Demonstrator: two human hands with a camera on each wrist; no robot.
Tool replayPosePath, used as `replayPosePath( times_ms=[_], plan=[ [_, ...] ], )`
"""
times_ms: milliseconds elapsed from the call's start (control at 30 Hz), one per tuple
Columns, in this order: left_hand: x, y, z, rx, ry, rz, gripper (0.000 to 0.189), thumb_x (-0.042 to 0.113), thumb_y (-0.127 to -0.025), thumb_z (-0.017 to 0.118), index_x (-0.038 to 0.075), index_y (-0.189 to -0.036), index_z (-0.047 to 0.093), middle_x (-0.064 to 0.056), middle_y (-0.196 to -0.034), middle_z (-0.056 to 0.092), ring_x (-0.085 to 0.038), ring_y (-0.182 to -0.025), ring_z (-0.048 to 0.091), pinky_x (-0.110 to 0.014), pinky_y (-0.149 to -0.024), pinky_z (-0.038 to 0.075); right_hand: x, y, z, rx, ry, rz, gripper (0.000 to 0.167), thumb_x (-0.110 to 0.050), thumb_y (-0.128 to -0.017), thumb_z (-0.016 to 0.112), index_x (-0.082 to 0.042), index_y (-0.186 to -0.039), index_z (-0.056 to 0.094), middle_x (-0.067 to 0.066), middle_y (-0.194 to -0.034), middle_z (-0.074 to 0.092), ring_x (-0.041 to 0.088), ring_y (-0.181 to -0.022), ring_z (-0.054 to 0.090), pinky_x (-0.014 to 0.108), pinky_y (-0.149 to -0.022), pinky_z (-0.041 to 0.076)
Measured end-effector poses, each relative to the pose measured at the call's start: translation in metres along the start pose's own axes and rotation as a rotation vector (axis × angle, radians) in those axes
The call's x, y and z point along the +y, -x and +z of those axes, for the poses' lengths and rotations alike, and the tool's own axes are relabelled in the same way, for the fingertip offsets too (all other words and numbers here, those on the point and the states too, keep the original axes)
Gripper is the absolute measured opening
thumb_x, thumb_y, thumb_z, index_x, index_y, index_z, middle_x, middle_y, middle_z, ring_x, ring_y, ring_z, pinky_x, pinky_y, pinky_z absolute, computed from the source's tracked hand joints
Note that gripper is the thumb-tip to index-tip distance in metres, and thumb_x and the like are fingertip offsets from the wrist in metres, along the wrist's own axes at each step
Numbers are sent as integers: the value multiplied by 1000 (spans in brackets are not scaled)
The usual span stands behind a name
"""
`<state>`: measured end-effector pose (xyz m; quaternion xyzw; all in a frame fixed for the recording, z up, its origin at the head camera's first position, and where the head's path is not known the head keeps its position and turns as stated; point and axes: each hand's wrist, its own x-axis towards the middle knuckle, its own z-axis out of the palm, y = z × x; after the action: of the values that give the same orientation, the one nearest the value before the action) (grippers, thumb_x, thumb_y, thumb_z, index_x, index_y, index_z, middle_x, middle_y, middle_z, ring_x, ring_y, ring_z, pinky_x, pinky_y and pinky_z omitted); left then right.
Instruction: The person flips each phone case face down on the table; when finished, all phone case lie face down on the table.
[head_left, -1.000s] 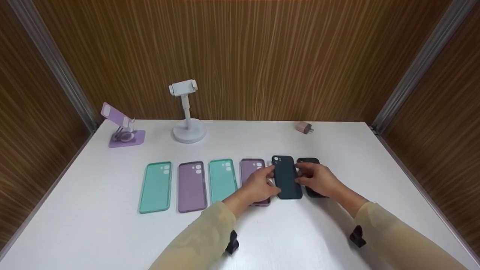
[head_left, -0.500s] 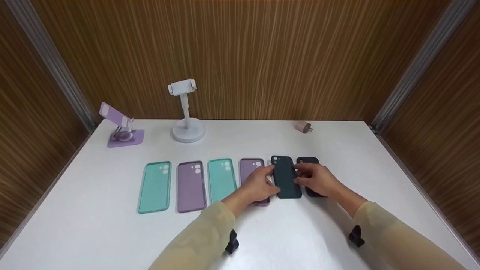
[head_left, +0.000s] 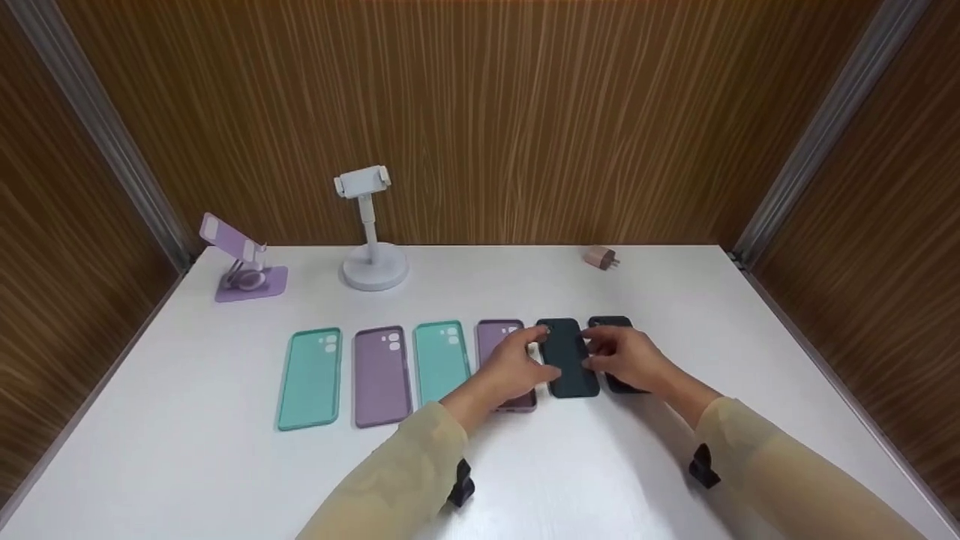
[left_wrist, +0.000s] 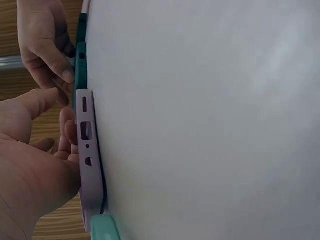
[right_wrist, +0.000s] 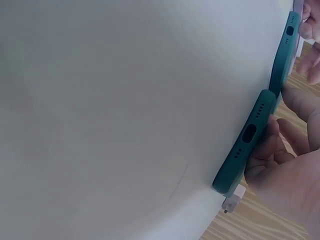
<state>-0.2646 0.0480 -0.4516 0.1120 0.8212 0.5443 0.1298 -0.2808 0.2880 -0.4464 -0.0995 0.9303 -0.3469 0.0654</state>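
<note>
Remotely, I view the left hand [head_left: 511, 369] and right hand [head_left: 628, 355], thumbs and forefingers spread, at opposite long edges of the dark case [head_left: 570, 369] beside a purple case [head_left: 491, 339] on the table [head_left: 187, 465].

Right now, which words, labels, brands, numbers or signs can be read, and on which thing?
No readable text.
Flat turquoise phone cases, purple cases, dark green cases: no lettering visible.
White round-based phone stand, lavender tilted stand: none visible.
Small pink charger: too small to tell.
</note>
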Motion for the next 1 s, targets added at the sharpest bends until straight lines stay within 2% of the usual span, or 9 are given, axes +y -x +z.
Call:
replayPosePath(
  times_ms=[67, 167, 267, 400, 600, 767, 867, 1000],
  plan=[
    [3, 3, -3, 11, 56, 5, 69, 17, -95, 81, 18, -158, 51, -1, -149, 59, -20, -114, 60, -38, -101, 54, 0, -1, 1, 6, 13, -9, 45, -11, -97, 78, -2, -140, 67, 7, -105, 69, 23, -94, 60, 40, -86, 53],
    [8, 8, -10, 31, 131, 28, 62, 14, -96, 79, 16, -153, 56, -4, -141, 63, -18, -101, 59, -32, -85, 56, 0, -2, 2, 22, 20, -30, 42, -10, -98, 77, -2, -138, 69, 6, -102, 70, 23, -92, 61, 40, -86, 54],
    [11, 13, -21, 51, 160, 52, 56, 13, -96, 79, 16, -149, 60, -4, -132, 65, -16, -96, 60, -29, -80, 55, -1, -1, 2, 44, 11, -42, 40, -10, -98, 76, -3, -136, 69, 7, -103, 70, 24, -93, 62, 39, -85, 54],
    [9, 20, -40, 82, 121, 93, 54, 15, -96, 79, 15, -147, 62, -3, -127, 65, -18, -101, 63, -33, -86, 57, -11, 2, 4, 71, 0, -82, 40, -10, -97, 77, -3, -136, 70, 8, -106, 71, 24, -94, 62, 37, -83, 55],
    [-4, 25, -65, 87, 21, 99, 55, 14, -95, 80, 13, -147, 62, -4, -131, 66, -18, -100, 63, -31, -79, 57, -31, 2, 17, 54, -43, -144, 41, -12, -96, 79, -3, -135, 70, 6, -109, 73, 23, -98, 65, 36, -85, 55],
    [-18, 24, -76, 64, -60, 98, 57, 15, -96, 79, 10, -149, 60, -7, -137, 64, -17, -99, 62, -31, -79, 55, -44, -1, 29, 29, -113, -147, 43, -11, -96, 80, -1, -137, 68, 7, -109, 74, 21, -98, 67, 34, -86, 56],
    [-27, 24, -81, 55, -75, 90, 58, 14, -95, 80, 7, -149, 59, -11, -140, 63, -18, -99, 60, -33, -83, 53, -50, -5, 37, 11, -144, -147, 45, -11, -96, 80, 0, -138, 67, 7, -109, 73, 21, -99, 68, 33, -87, 57],
    [-37, 24, -87, 50, -90, 72, 62, 14, -93, 82, 7, -151, 58, -11, -141, 63, -18, -100, 58, -35, -88, 51, -55, -11, 45, -10, -174, -138, 45, -10, -96, 78, 0, -138, 67, 6, -107, 72, 21, -97, 67, 32, -87, 59]
  ],
)
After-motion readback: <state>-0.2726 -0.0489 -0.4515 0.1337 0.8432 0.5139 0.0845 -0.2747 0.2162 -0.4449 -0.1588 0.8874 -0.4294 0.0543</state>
